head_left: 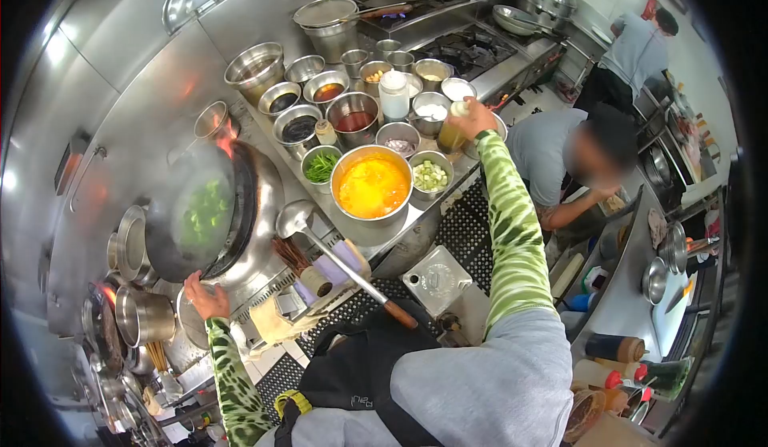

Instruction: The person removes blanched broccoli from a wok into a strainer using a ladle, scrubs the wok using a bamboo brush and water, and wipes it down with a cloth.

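My left hand [206, 296] is closed at the near edge of a dark wok [160, 243], which is tilted over the burner. Green vegetables [204, 213] lie in the wok under steam. On the far side, my right hand [478, 117] grips the upper part of a squeeze bottle [451, 134] with yellowish contents. The bottle is upright among the seasoning containers. Close to it are a bowl of white seasoning [432, 112] and a pot of chopped pale green vegetable [431, 172]. A large pot of orange-yellow liquid [372, 184] stands between my arms.
A ladle [336, 256] lies across the counter edge, its wooden handle toward me. Flame [226, 139] shows behind the wok. Several sauce pots and a white-capped bottle [394, 95] crowd the counter. A co-worker [552, 155] bends at the right; another person [636, 51] stands farther back.
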`<state>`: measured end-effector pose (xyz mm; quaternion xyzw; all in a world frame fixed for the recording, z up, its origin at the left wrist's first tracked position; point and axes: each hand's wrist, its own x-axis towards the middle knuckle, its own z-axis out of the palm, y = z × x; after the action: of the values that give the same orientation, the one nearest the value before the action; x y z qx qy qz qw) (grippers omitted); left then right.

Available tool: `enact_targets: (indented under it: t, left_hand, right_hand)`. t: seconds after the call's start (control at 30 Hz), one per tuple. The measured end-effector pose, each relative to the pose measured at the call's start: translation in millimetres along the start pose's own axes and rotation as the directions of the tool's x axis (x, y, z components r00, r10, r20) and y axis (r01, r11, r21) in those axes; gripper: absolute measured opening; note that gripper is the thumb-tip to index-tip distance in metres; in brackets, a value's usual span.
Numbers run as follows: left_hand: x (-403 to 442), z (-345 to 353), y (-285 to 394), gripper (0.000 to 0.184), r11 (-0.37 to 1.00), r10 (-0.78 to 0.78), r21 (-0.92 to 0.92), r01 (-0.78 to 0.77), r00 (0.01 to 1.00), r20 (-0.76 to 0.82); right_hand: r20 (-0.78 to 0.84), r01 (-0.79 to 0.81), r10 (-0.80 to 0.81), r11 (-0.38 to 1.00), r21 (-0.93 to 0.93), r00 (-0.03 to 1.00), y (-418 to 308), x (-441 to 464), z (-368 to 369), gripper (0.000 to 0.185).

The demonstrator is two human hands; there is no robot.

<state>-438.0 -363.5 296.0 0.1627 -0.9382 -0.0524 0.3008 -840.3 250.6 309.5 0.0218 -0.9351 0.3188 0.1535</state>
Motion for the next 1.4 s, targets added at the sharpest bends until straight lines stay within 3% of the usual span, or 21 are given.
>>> enact_targets:
  t: [0.17, 0.2, 0.3, 0.33, 0.37, 0.43, 0.5, 0.57, 0.63, 0.7, 0.83, 0.9, 0.93, 1.03, 1.17, 1.2, 1.23, 1.37, 1.4]
  left_hand:
    - [-1, 1, -3, 0.059, 1.0, 0.005, -0.015, -0.005, 1.0, -0.014]
    - [0, 3, -7, 0.059, 0.999, 0.016, -0.029, -0.016, 1.0, -0.018]
    - [2, 4, -10, 0.056, 0.998, 0.046, -0.029, -0.047, 0.998, -0.036]
    - [0, 3, -10, 0.055, 0.998, 0.055, -0.02, -0.056, 0.998, -0.037]
    - [0, 2, -9, 0.055, 0.999, 0.051, -0.012, -0.051, 0.998, -0.033]
    - [0, 2, -8, 0.055, 1.0, 0.028, 0.004, -0.028, 0.999, -0.034]
    - [-2, 7, -12, 0.056, 0.999, 0.037, -0.013, -0.038, 0.996, -0.077]
    - [-2, 2, -5, 0.058, 1.0, 0.018, -0.024, -0.02, 0.997, -0.078]
    - [-3, 0, -2, 0.059, 0.999, 0.032, -0.031, -0.035, 0.994, -0.102]
    - [-5, 3, -5, 0.059, 0.999, 0.021, -0.028, -0.025, 0.993, -0.119]
    - [-6, -3, -4, 0.06, 0.997, -0.009, -0.074, 0.0, 0.992, -0.125]
    - [-9, -8, -4, 0.062, 0.994, -0.027, -0.107, 0.013, 0.992, -0.122]
    - [-9, -13, -4, 0.064, 0.992, -0.021, -0.123, 0.008, 0.994, -0.107]
    - [-11, -20, -12, 0.065, 0.982, 0.005, -0.185, -0.021, 0.996, -0.085]
    - [-14, -23, -22, 0.064, 0.968, 0.022, -0.246, -0.05, 0.993, -0.117]
    - [-15, -25, -22, 0.063, 0.962, 0.011, -0.271, -0.039, 0.995, -0.101]
    - [-16, -29, -20, 0.063, 0.953, -0.001, -0.301, -0.024, 0.997, -0.081]
    - [-14, -10, -32, 0.066, 0.973, 0.053, -0.214, -0.084, 0.988, -0.143]
    - [-17, -10, -31, 0.068, 0.968, 0.036, -0.241, -0.065, 0.992, -0.122]
  right_hand:
    - [0.081, -0.068, 0.075, 0.994, -0.086, 0.994, 3, -14, 29, 0.08]
    - [0.132, -0.06, 0.059, 0.998, 0.0, 0.99, 8, -17, 34, 0.087]
    - [-0.034, -0.073, 0.074, 0.997, 0.021, 0.997, 12, -27, 48, 0.094]
    - [-0.1, -0.115, 0.111, 0.993, -0.038, 0.989, -26, -46, 20, 0.099]
    - [-0.342, 0.046, -0.035, 0.999, 0.024, 0.939, -18, -52, 33, 0.089]
    - [-0.463, 0.122, -0.018, 0.973, 0.196, 0.886, -42, -84, 31, 0.067]
    - [-0.378, 0.085, 0.097, 0.896, 0.436, 0.921, -73, -139, 40, 0.04]
    - [-0.298, 0.163, -0.016, 0.864, 0.477, 0.955, -95, -191, 60, 0.022]
    - [-0.157, 0.165, -0.111, 0.904, 0.394, 0.981, -114, -237, 73, 0.016]
    - [-0.09, 0.232, -0.214, 0.918, 0.321, 0.973, -132, -263, 82, 0.016]
    - [0.004, 0.241, -0.262, 0.892, 0.381, 0.965, -170, -275, 75, 0.017]
    - [0.115, 0.131, -0.199, 0.892, 0.432, 0.973, -211, -284, 54, 0.019]
    - [0.125, 0.167, -0.246, 0.881, 0.443, 0.961, -223, -291, 53, 0.021]
    - [0.178, 0.306, -0.43, 0.826, 0.475, 0.885, -246, -322, 68, 0.028]
    - [0.276, 0.293, -0.561, 0.719, 0.63, 0.781, -297, -380, 72, 0.028]
    - [0.262, 0.361, -0.604, 0.712, 0.602, 0.753, -299, -392, 77, 0.027]
    - [0.112, 0.56, -0.699, 0.649, 0.516, 0.706, -310, -398, 79, 0.025]
    - [0.326, 0.321, -0.473, 0.847, 0.424, 0.818, -318, -410, 67, 0.021]
    - [0.263, 0.363, -0.492, 0.834, 0.416, 0.83, -304, -408, 73, 0.022]
